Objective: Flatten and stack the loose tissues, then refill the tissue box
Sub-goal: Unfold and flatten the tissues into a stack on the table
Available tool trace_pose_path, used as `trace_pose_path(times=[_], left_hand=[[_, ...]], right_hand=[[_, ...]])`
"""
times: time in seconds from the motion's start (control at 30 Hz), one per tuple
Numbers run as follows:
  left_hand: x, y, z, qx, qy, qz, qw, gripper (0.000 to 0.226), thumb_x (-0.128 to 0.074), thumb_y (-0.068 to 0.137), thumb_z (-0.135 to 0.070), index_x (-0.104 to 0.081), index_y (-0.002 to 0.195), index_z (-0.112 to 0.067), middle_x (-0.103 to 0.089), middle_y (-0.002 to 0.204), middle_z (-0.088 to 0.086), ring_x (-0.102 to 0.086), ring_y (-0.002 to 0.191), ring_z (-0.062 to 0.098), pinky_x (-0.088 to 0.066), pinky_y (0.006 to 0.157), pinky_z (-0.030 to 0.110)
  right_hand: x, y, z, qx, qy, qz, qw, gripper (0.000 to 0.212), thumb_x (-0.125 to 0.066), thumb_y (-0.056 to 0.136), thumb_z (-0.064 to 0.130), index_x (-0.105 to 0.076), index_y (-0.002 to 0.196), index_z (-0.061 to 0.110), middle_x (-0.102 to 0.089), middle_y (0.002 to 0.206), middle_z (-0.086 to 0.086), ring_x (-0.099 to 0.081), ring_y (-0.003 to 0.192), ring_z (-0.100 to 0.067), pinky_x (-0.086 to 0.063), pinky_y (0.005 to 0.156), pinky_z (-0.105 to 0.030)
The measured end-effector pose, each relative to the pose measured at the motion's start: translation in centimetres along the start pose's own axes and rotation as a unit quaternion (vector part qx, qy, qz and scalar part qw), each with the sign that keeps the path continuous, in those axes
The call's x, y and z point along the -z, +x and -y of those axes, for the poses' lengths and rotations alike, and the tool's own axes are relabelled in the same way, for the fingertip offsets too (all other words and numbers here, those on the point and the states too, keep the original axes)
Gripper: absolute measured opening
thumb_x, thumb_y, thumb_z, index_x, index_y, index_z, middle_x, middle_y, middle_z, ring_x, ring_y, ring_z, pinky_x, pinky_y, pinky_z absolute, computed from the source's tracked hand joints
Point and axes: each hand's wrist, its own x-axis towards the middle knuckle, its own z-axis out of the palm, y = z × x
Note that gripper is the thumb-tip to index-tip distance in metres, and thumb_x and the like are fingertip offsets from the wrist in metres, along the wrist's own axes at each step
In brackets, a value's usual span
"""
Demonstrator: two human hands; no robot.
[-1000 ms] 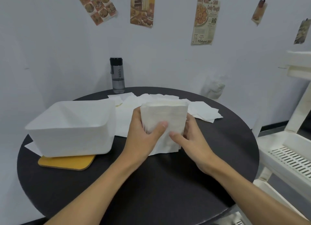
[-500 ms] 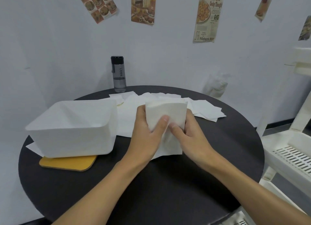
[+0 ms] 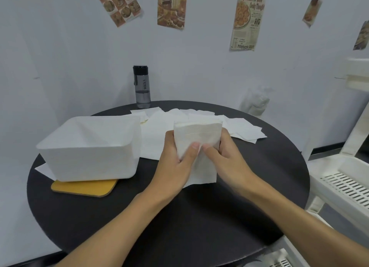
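Both hands hold an upright stack of tissues (image 3: 198,134) above the middle of the round black desk (image 3: 179,226). The left hand (image 3: 174,163) grips the stack's left edge, fingers curled behind it and thumb pressed on the near face. The right hand (image 3: 226,157) grips the right edge the same way, and the two thumbs nearly meet low on the front. The top edges of the stack look roughly even. One looser sheet (image 3: 203,173) hangs below the hands; whether its lower edge touches the desk I cannot tell. The open white tissue box (image 3: 91,163) stands to the left, near the left hand but apart from it, on a yellow board (image 3: 83,188) whose rounded corner juts out in front. Behind the hands, loose tissues (image 3: 244,132) lie flat and overlapping, spreading from beside the box toward the right rear of the desk, inside its rim. One tissue corner pokes out from under the box near the desk's left edge. A water bottle (image 3: 142,87) stands at the back rim by the wall. The near half of the desk shows bare black surface beneath the forearms, and a white rack (image 3: 343,187) stands just off the desk's right side
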Motion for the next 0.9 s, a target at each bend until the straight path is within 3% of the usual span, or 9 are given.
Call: trace_pose_path(times=[0.1,0.17,0.27,0.33,0.43,0.53,0.63,0.77,0.9], left_hand=[[0.8,0.3,-0.2,0.014,0.065,-0.004,0.998,0.032,-0.061,0.098,-0.032,-0.047,0.127,-0.03,-0.059,0.12,-0.016,-0.059,0.105,-0.008,-0.052,0.079,0.011],[1.7,0.8,-1.0,0.008,0.118,0.028,0.993,0.028,-0.062,0.097,-0.038,-0.048,0.121,-0.04,-0.059,0.115,-0.024,-0.059,0.104,-0.008,-0.054,0.078,0.013],[2.9,1.8,-2.9,-0.033,0.195,0.09,0.976,0.018,-0.067,0.094,-0.038,-0.057,0.109,-0.037,-0.064,0.101,-0.021,-0.061,0.096,-0.005,-0.053,0.073,0.015],[3.3,2.4,-4.1,-0.061,0.205,0.114,0.97,0.013,-0.073,0.091,-0.03,-0.066,0.102,-0.029,-0.067,0.093,-0.014,-0.064,0.088,0.004,-0.052,0.071,0.018],[3.9,2.4,-4.8,-0.07,0.172,0.075,0.98,0.019,-0.081,0.083,-0.023,-0.07,0.098,-0.026,-0.07,0.092,-0.011,-0.067,0.088,0.007,-0.053,0.074,0.019],[4.1,1.2,-2.8,-0.015,0.089,-0.038,0.995,0.039,-0.087,0.076,-0.03,-0.067,0.11,-0.033,-0.071,0.105,-0.009,-0.067,0.1,0.01,-0.054,0.089,0.025],[3.0,0.4,-1.2,0.064,-0.031,-0.044,0.996,0.031,-0.074,0.091,-0.025,-0.065,0.121,-0.03,-0.073,0.113,-0.009,-0.069,0.106,0.012,-0.056,0.097,0.041],[2.3,-0.1,-0.8,0.052,0.04,-0.02,0.998,0.023,-0.056,0.101,-0.029,-0.054,0.124,-0.032,-0.065,0.118,-0.02,-0.061,0.108,-0.007,-0.051,0.095,0.022],[2.4,-1.2,0.6,0.094,0.063,0.035,0.993,0.023,-0.055,0.102,-0.03,-0.043,0.122,-0.029,-0.061,0.115,-0.016,-0.061,0.095,-0.013,-0.05,0.078,0.009]], right_hand=[[0.9,0.4,0.6,-0.017,0.004,-0.033,0.999,0.033,-0.059,0.093,0.001,-0.053,0.116,0.023,-0.067,0.115,0.001,-0.066,0.105,-0.012,-0.055,0.091,-0.039],[2.3,0.8,1.9,0.011,0.002,-0.034,0.999,0.043,-0.069,0.085,0.002,-0.052,0.117,0.022,-0.066,0.112,-0.007,-0.067,0.096,-0.017,-0.056,0.086,-0.044],[4.7,1.4,4.3,0.021,-0.105,0.035,0.994,0.062,-0.078,0.078,0.016,-0.051,0.133,0.025,-0.069,0.116,0.002,-0.068,0.1,-0.015,-0.057,0.088,-0.037],[5.2,1.4,4.8,0.018,-0.161,0.082,0.983,0.042,-0.077,0.085,0.013,-0.063,0.125,0.016,-0.073,0.11,-0.001,-0.07,0.1,-0.018,-0.057,0.089,-0.036],[4.9,0.6,3.8,0.031,-0.095,0.015,0.995,0.017,-0.065,0.093,0.002,-0.069,0.107,0.01,-0.074,0.104,-0.008,-0.07,0.094,-0.018,-0.056,0.085,-0.031],[4.5,-0.7,1.9,0.007,0.008,-0.064,0.998,0.022,-0.057,0.097,-0.001,-0.063,0.116,0.008,-0.072,0.111,-0.006,-0.068,0.104,-0.015,-0.051,0.093,-0.031],[4.1,-1.7,0.1,-0.034,0.034,-0.04,0.998,0.032,-0.052,0.1,0.002,-0.054,0.13,0.012,-0.068,0.125,0.002,-0.063,0.118,-0.014,-0.047,0.099,-0.031],[4.2,-2.2,-0.2,-0.078,0.026,-0.015,0.997,0.038,-0.054,0.1,0.004,-0.047,0.133,0.02,-0.066,0.128,0.009,-0.061,0.12,-0.012,-0.046,0.107,-0.041],[4.2,-2.8,-1.2,-0.101,-0.053,-0.008,0.993,0.054,-0.064,0.095,0.014,-0.04,0.139,0.033,-0.056,0.133,0.012,-0.057,0.122,-0.014,-0.043,0.11,-0.045]])
